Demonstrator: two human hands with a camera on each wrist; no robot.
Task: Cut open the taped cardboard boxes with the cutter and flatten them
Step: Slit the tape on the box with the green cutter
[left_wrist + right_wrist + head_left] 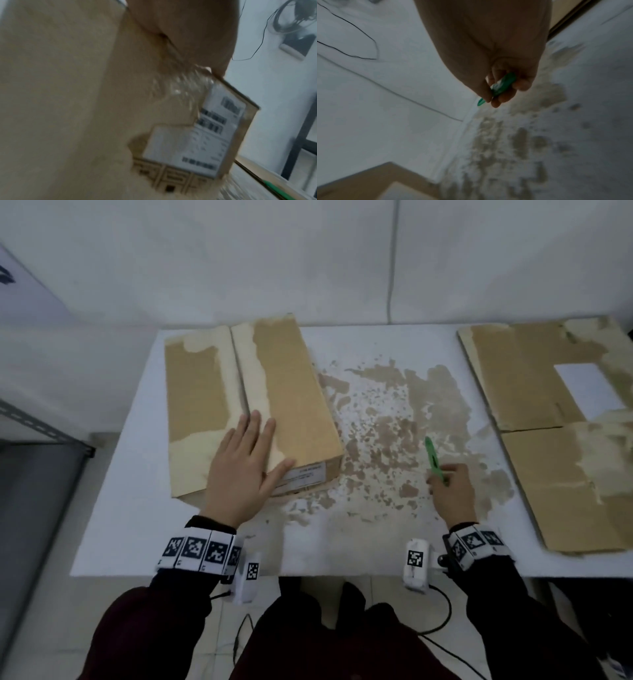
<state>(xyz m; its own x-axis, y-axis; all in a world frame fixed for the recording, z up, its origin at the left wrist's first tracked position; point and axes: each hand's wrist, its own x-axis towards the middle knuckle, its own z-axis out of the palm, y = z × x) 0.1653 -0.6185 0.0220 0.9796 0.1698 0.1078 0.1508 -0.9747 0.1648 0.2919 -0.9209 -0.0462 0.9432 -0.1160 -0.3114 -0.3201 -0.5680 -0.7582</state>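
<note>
A long brown cardboard box lies on the left half of the white table, its two top flaps meeting along a centre seam. A white label covers its near end; the left wrist view shows this label with wrinkled clear tape beside it. My left hand rests flat on the box's near end, fingers straight. To the right, over the table's middle, my right hand grips a green cutter pointing away from me. The right wrist view shows the fingers curled round the cutter.
Flattened cardboard sheets lie along the table's right side, reaching its near edge. Brown torn patches mark the table's middle. A wall stands just behind the table. A grey metal shelf is at the left. Cables hang below the front edge.
</note>
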